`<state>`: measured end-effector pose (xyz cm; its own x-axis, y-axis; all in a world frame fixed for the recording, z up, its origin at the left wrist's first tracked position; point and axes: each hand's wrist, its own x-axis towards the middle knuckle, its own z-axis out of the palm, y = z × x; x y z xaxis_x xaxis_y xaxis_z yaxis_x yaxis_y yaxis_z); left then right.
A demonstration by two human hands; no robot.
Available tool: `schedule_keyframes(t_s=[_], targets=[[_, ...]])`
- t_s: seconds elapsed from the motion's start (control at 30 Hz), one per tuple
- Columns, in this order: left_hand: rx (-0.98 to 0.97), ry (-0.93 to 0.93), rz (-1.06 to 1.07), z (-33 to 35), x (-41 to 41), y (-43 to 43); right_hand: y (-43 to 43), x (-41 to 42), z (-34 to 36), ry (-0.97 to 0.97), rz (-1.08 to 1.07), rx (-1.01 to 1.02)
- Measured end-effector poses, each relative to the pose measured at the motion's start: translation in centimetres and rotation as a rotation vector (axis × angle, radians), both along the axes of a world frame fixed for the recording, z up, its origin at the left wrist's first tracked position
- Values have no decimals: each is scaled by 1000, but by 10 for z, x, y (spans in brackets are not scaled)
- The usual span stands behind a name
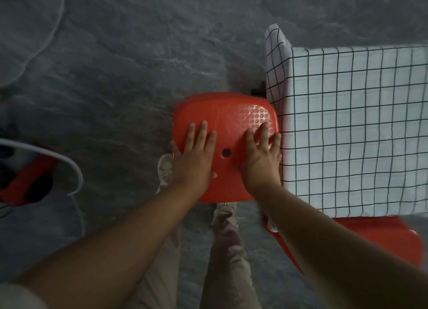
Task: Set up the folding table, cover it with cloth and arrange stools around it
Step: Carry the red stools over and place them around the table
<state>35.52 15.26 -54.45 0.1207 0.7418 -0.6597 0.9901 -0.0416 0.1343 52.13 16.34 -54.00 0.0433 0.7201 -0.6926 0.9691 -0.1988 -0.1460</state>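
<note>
- The dark grey floor (120,72), mottled like stone, fills most of the view; the wide stretch to the left of and beyond the table is bare.
- The folding table (257,91) stands at the right and runs out of frame there; only a dark bit of its frame shows at the near corner, the rest hidden under the cloth.
- The white checked cloth (352,128) covers the top and hangs over the left edge, one corner jutting up at the far left.
- A red plastic stool (231,114) sits on the floor just beside the table's left edge, its right rim touching or nearly touching the hanging cloth; a flower pattern and a round hole mark the seat.
- A second red stool (379,237) lies by the near edge, partly tucked under the cloth and crossed by the right forearm.
- At the far left, a blurred red and black object (27,181) with a white rim is cut off and hard to identify.
- The left hand (196,155) lies flat on the seat, fingers spread, thumb over the left rim.
- The right hand (262,155) presses flat on the seat too, fingers splayed, gripping nothing.
- A pale shoe (165,167) shows beside the stool.
</note>
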Motion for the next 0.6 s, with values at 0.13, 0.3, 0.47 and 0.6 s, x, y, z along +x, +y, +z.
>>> schedule_keyframes(t_s=[0.13,0.3,0.47,0.6], targets=[[-31,6,-13,1,0,2,1,-3,-2,-11,16,-27],[-58,17,-3,5,2,4,1,-4,-1,-20,7,-35],[-83,11,-14,14,4,6,6,-6,17,-53,2,-69],[-67,-5,-29,43,2,10,-3,-4,55,2,-183,-55]])
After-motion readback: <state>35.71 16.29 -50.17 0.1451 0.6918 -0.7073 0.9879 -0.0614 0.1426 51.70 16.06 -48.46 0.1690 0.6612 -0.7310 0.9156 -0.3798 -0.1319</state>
